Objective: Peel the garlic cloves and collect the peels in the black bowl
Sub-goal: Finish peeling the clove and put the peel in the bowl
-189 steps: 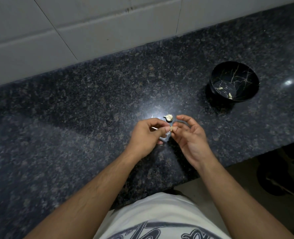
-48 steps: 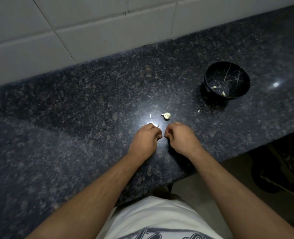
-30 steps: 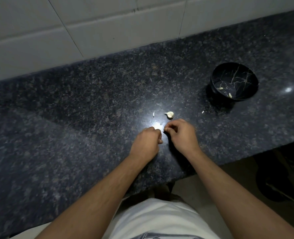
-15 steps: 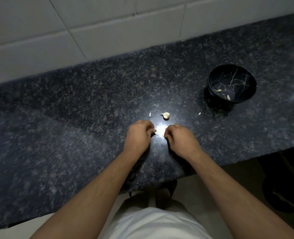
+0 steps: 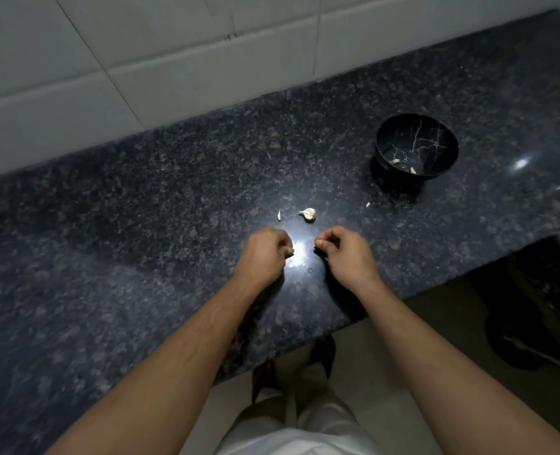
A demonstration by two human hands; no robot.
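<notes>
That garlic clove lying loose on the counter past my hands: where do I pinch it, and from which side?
Pinch the garlic clove across its plump body, coming straight down from above with thumb and forefinger. It lies flat and alone on the counter, its thin pointed tail toward the left, too slight to hold. The right hand looks slightly nearer.

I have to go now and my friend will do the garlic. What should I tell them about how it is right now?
Left hand: fingers curled, low over the counter; something pale at its fingertips, too small to tell.
Right hand: fingers curled, thumb and forefinger pinched together; whether a peel is in that grip cannot be told.
Garlic clove lies on the counter just beyond the hands, with a peel sliver to its left and a peel scrap nearer the black bowl.
Done: a few peel bits are in the bowl.
Left: peel the clove on the counter and gather the loose peels into the bowl.
</notes>
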